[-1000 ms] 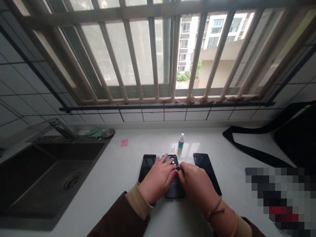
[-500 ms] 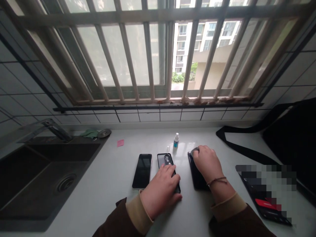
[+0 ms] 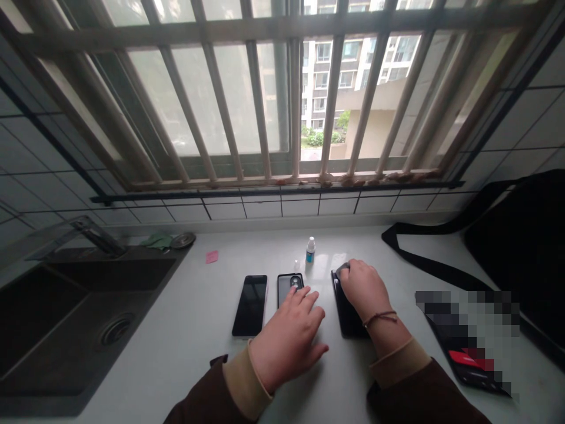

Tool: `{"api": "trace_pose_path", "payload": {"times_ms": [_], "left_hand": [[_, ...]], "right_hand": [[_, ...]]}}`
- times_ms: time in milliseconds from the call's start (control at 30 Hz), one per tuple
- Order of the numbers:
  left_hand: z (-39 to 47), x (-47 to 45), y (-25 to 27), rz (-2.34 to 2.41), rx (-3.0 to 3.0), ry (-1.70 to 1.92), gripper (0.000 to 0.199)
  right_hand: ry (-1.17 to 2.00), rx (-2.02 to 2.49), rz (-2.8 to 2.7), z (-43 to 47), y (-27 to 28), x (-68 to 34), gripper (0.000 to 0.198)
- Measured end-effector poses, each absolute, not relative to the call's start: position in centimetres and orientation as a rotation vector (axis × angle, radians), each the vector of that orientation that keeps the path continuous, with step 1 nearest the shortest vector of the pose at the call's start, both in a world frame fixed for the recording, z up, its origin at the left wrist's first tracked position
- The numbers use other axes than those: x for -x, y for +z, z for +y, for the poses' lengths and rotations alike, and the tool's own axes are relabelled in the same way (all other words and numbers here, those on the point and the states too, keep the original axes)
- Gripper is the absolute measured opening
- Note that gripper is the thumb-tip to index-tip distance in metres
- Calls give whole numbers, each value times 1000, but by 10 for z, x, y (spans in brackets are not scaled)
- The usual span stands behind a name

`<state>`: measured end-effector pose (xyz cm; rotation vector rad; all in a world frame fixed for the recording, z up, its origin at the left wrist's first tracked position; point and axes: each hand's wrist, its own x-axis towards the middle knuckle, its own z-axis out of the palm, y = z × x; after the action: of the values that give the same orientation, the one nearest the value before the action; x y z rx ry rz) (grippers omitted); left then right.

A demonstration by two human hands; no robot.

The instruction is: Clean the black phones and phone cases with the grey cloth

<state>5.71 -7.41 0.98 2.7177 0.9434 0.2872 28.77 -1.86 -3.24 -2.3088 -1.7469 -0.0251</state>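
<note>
My right hand [image 3: 364, 287] is closed on a small grey thing [image 3: 341, 269], mostly hidden by the fingers, pressed at the top end of a dark, phone-sized slab [image 3: 352, 318]. With fingers spread, my left hand [image 3: 289, 335] hovers over a black phone case [image 3: 283, 285] and covers its lower part. Left of the case, a phone [image 3: 251, 306] lies with its dark screen up. Behind them stands a small white dropper bottle [image 3: 311, 253] with a blue label, and a tiny white cap [image 3: 296, 264] sits beside it.
At left are a dark sink [image 3: 79, 335] and a tap [image 3: 99, 235], with a green cloth [image 3: 159, 240] behind. A pink note [image 3: 212, 257] lies on the white counter [image 3: 168, 312]. A black bag [image 3: 521, 235] with a strap and a partly blurred dark item [image 3: 459, 347] occupy the right.
My left hand has lifted slightly off the phone case, its fingers spreading wider. My right hand keeps its place at the slab's top end. The whole view has shifted a little.
</note>
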Motion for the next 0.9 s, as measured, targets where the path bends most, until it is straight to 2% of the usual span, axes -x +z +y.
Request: {"api": "trace_pose_path", "payload": {"times_ms": [200,333,467,633,767,900], "left_hand": [[-71,-106,-17,1000,-2869,341,68],[-66,-119,-34,1035,-2842,299,59],[-68,-117,-33,1002,-2767,297,58],[-72,-111,-26,1049,-2548,308,32],[-73,-103,-17,1013,-2194,523,51],[-70,-99,0,871,-1453,786,90]], "right_hand": [[32,2322,-1732,-18,-32,-288,26],[79,2317,-1683,-16,-33,-290,27],[165,2254,-1604,-16,-34,-293,30],[346,2068,-1507,-13,-31,-296,33],[541,1906,-1392,-12,-25,-296,31],[765,1728,-1234,-21,-17,-280,39]]}}
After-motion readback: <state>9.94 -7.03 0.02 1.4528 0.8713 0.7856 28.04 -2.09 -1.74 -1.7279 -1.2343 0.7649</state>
